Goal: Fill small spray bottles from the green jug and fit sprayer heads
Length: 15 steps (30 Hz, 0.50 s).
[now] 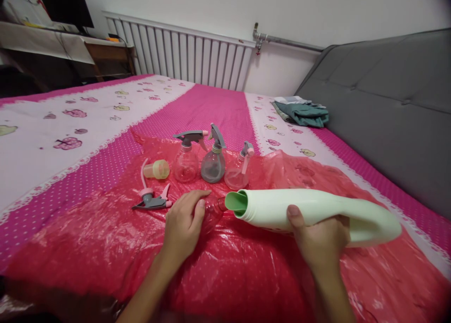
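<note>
My right hand (320,238) grips a large pale green detergent bottle (278,203) by its handle and holds it on its side. Its green spout (236,201) points left, against the neck of a clear spray bottle (213,212) without its head. My left hand (183,219) is closed around that spray bottle, which leans toward the spout. Whether liquid flows is not visible. Left of this hand lies a grey and pink trigger head (151,201) with its tube. Behind it, a pale yellow-green cap (158,169) rests on its side.
Three spray bottles with trigger heads, including a smoky grey one (213,167), stand behind my hands. Red plastic sheeting (105,248) covers part of the bed. Folded clothes (301,112) lie near the grey headboard (380,79); a radiator (183,50) lines the wall.
</note>
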Each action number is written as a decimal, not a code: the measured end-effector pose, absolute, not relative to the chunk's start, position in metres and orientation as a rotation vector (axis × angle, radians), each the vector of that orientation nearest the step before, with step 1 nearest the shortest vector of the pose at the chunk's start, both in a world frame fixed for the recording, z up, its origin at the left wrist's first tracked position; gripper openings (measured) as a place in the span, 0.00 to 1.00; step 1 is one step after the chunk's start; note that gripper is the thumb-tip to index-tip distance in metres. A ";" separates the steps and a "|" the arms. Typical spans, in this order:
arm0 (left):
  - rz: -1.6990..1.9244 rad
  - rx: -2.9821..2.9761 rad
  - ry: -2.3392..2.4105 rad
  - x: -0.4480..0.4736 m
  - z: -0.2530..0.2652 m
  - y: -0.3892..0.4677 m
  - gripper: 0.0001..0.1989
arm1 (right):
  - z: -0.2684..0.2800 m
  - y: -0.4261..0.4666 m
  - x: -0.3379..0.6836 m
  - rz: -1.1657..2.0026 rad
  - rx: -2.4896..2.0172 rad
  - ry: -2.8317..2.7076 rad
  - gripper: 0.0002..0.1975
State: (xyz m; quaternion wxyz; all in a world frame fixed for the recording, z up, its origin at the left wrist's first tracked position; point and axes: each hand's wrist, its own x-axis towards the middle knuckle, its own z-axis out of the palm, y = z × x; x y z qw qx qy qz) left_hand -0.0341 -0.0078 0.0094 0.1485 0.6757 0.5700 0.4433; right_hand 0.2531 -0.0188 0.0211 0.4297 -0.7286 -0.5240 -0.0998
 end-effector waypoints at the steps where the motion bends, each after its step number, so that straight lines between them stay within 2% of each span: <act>1: 1.274 1.942 1.639 -0.034 0.009 -0.008 0.24 | 0.021 -0.019 0.253 -0.246 -1.818 -1.307 0.46; 15: 1.283 1.934 1.645 -0.034 0.009 -0.007 0.24 | 0.020 -0.019 0.254 -0.284 -1.822 -1.308 0.44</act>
